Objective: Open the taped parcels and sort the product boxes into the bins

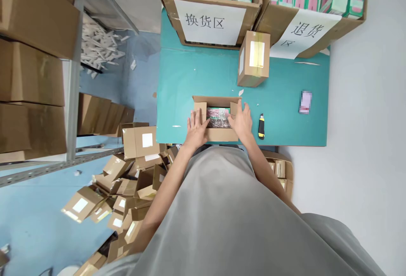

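Note:
In front of me, at the table's near edge, lies a cardboard box (pixel 218 134) with its flaps folded out. Inside it, clear plastic wrap (pixel 218 122) covers a green and pink packet (pixel 218 112). My left hand (pixel 196 131) rests on the box's left flap, fingers spread and thumb reaching toward the wrap. On the right flap lies my right hand (pixel 242 121), its fingers apart and its thumb near the wrapped contents. Neither hand grips anything. A yellow and black utility knife (pixel 261 127) lies to the right of my right hand.
A taped carton (pixel 245 70) stands behind the open box. Two large labelled boxes (pixel 211 26) (pixel 285 34) of green and pink packets line the table's back. A blurred pale object (pixel 305 101) lies at right. Discarded cartons (pixel 127 187) cover the floor at left, beside a shelf (pixel 76 77).

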{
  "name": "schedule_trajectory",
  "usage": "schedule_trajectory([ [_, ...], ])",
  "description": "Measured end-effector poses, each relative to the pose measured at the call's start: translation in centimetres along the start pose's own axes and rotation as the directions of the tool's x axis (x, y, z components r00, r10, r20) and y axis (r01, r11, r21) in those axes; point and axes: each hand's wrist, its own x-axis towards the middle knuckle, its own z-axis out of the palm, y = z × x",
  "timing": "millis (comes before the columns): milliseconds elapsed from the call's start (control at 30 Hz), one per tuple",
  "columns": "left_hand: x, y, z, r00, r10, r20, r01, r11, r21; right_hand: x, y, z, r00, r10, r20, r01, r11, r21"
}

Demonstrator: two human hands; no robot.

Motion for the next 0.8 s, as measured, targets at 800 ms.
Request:
schedule_trajectory([
  [800, 3.2, -0.6, -3.8, 0.999, -0.038, -0.012, 0.04, 0.945, 0.325, -0.1, -1.5, -1.7, 0.942, -0.062, 0.33, 0.156, 0.951, -0.266],
])
